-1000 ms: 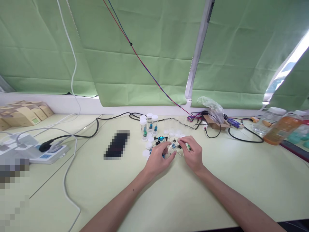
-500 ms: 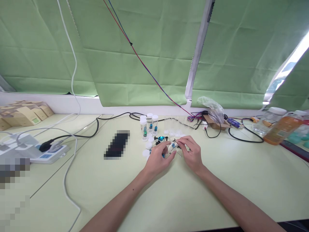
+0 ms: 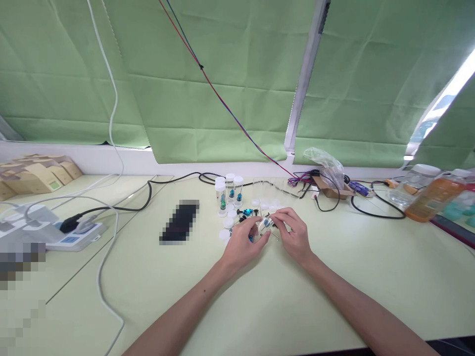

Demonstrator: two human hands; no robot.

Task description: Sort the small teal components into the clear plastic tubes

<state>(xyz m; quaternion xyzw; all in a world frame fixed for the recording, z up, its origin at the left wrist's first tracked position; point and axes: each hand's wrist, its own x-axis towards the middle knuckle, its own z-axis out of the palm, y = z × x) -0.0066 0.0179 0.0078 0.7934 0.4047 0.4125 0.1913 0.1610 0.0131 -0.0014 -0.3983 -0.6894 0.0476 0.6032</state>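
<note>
The left hand (image 3: 243,243) is holding a clear tube (image 3: 264,225) with something blue inside, clamped slantwise between thumb and fingers over the bench (image 3: 274,301); the right hand (image 3: 296,238) is meeting its far end, though from here I cannot tell whether those fingertips are gripping a piece; they are now sitting slightly nearer the left hand than a second ago, so both hands are working on one tube; capped tubes (image 3: 221,200) are standing behind.

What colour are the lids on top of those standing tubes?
White; the lids show best in the head view.
</note>
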